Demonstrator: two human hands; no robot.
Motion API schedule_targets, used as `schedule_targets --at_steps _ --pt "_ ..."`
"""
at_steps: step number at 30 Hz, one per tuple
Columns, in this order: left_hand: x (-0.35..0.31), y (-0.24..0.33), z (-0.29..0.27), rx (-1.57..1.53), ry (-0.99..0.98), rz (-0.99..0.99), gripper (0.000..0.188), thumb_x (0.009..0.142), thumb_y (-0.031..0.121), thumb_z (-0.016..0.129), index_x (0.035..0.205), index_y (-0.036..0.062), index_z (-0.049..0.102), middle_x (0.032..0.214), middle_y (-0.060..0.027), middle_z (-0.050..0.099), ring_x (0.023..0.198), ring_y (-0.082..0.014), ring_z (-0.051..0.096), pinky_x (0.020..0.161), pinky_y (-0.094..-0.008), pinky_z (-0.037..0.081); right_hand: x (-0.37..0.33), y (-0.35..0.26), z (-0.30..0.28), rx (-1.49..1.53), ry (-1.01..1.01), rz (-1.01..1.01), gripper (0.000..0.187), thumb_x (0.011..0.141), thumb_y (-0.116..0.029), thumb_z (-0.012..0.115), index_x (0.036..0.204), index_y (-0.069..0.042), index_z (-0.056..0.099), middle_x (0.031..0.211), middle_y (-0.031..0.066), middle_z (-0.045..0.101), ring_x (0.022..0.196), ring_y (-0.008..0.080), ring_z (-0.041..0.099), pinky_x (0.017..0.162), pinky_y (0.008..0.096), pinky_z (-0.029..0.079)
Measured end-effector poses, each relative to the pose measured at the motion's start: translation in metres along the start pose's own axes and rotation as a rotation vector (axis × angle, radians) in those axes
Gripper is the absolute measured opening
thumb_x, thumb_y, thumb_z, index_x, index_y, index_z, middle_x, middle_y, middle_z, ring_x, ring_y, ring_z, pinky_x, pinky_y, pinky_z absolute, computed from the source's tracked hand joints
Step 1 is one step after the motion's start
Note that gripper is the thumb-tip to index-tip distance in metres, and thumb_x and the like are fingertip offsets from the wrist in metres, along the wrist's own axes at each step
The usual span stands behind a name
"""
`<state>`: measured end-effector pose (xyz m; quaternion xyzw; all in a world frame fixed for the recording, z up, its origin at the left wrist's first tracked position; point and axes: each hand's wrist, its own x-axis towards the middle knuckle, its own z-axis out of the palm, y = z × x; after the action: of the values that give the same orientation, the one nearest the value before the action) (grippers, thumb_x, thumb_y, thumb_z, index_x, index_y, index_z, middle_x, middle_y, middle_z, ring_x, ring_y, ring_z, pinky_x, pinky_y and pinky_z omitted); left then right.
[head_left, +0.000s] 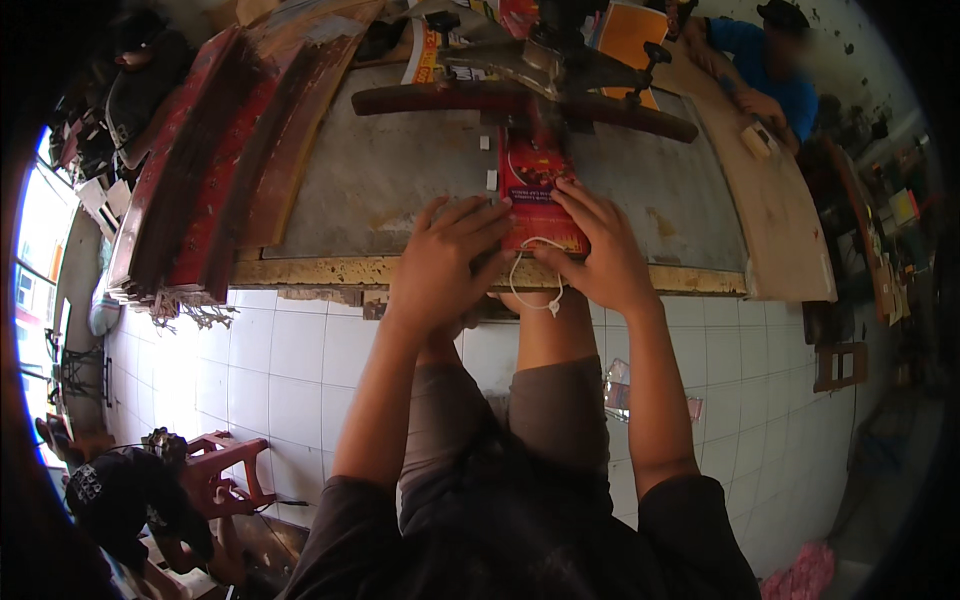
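Observation:
A red printed piece, flat like a paper bag or a packet, lies on the grey tabletop near its front edge. From its near end a loop of white string with a knot hangs over the edge. My left hand rests by its left side, fingers outstretched and fingertips at its border. On the other side, my right hand has its fingers spread over the right border, thumb near the string. The far end of the red piece runs beneath a dark metal frame with long curved bars.
Two small white blocks sit left of the red piece. Red and brown wooden frames lean along the left. A brown board lies at the right, with a person in blue behind it. Another person crouches lower left by a red stool.

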<state>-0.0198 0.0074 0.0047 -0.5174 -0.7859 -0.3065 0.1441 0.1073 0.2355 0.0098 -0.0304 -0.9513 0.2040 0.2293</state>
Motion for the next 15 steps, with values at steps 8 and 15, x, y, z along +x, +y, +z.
schedule_targets --at_steps 8,15 --pt "-0.0007 -0.0027 0.0009 0.021 0.014 0.012 0.037 0.098 0.031 0.078 0.129 0.0132 0.081 0.143 -0.0011 0.075 0.141 -0.0252 0.062 0.126 -0.057 0.039 0.0012 -0.0013 -0.0004 -0.015 0.0 -0.004 0.082 0.091 -0.053 0.085 0.15 0.0 0.064 0.16 0.0138 0.059 0.147 0.0367 0.054 0.125 0.0497 0.04" --pt "0.0002 -0.0017 0.0019 0.018 0.011 0.015 0.036 0.098 0.031 0.077 0.129 0.0132 0.082 0.144 -0.0018 0.075 0.143 -0.0249 0.061 0.126 -0.0562 0.038 0.0004 0.0029 0.0006 -0.015 0.006 -0.025 0.082 0.091 -0.053 0.085 0.15 0.0 0.064 0.161 0.014 0.059 0.146 0.0367 0.054 0.126 0.0497 0.039"
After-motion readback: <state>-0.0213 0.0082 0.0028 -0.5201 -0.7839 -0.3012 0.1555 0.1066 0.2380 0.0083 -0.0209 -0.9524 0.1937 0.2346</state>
